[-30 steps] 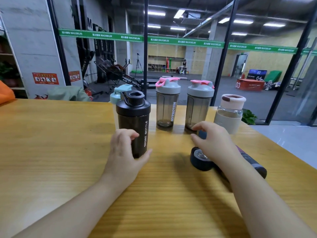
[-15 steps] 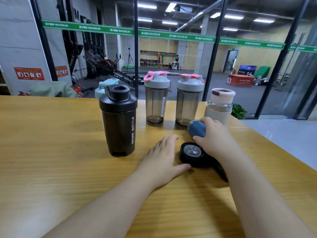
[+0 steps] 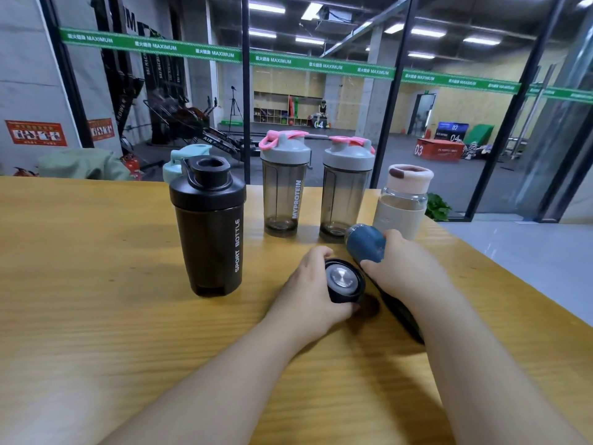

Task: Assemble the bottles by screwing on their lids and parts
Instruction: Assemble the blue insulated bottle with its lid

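Left hand [image 3: 309, 289] gripped a round black lid [image 3: 344, 281] with shiny metal centre; right hand [image 3: 406, 268] held a smooth blue bottle [image 3: 367, 242].

On the table [image 3: 96, 316] we see a shaker [image 3: 208, 232] at left. Two lidded shakers [image 3: 284, 191] [image 3: 346, 194] stand behind our hands, a jar [image 3: 402, 203] to their right.

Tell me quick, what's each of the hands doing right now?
Left hand: closed around the black lid, fingers curled on its rim.
Right hand: closed around the blue bottle, which lies tilted on the table.
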Demonstrator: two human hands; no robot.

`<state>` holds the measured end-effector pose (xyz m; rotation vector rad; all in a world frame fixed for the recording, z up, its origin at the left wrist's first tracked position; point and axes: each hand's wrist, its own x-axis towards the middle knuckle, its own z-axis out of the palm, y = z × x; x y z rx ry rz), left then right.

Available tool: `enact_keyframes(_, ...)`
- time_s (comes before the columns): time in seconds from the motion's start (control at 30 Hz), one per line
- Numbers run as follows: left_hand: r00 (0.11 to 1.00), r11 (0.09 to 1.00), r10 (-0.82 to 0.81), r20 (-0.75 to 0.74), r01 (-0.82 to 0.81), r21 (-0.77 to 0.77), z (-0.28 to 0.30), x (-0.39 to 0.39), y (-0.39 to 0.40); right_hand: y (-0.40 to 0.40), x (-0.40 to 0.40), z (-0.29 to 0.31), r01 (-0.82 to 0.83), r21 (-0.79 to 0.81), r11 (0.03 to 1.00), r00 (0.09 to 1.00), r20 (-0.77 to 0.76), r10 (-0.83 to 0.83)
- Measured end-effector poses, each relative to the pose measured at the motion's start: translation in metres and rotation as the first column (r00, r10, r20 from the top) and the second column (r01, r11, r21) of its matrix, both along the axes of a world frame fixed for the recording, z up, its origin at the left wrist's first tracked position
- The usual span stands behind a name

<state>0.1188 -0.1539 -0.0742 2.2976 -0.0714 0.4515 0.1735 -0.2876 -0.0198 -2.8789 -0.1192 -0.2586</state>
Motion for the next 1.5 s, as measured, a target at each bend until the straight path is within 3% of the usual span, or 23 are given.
enact_keyframes(0.27,0.992,0.999,0.012,0.126,-0.006,-0.047,0.001,-0.024,0.007,0.0,0.0,-0.001,0.052,-0.13,0.99,0.999,0.001,-0.052)
enact_keyframes(0.47,0.998,0.999,0.009,0.063,-0.005,-0.051,0.002,-0.052,0.019,-0.004,-0.006,0.004,-0.005,-0.006,1.0,1.0,-0.027,0.005)
enact_keyframes(0.63,0.999,0.993,0.021,0.049,-0.015,-0.116,0.004,-0.076,0.04,0.004,-0.021,0.012,-0.191,0.095,0.977,0.982,0.017,0.19)
enact_keyframes(0.73,0.999,0.983,-0.006,0.047,0.014,-0.181,0.007,-0.089,0.058,0.007,-0.031,0.02,-0.352,0.141,0.925,0.936,0.056,0.347)
enact_keyframes(0.93,0.999,0.952,-0.002,0.053,0.018,-0.305,0.009,-0.109,0.09,0.008,-0.037,0.013,-0.566,0.052,0.823,0.814,0.196,0.547)
enact_keyframes(1.07,0.996,0.908,-0.029,0.09,0.064,-0.413,0.009,-0.109,0.096,0.007,-0.032,0.0,-0.634,-0.054,0.772,0.733,0.275,0.622)
enact_keyframes(1.27,0.977,0.802,0.097,0.189,0.036,-0.596,0.012,-0.103,0.093,0.008,-0.033,-0.006,-0.728,-0.014,0.686,0.616,0.425,0.663)
enact_keyframes(1.5,0.979,0.746,0.151,0.134,-0.024,-0.666,0.019,-0.1,0.101,0.01,-0.031,-0.011,-0.781,-0.041,0.624,0.55,0.43,0.716)
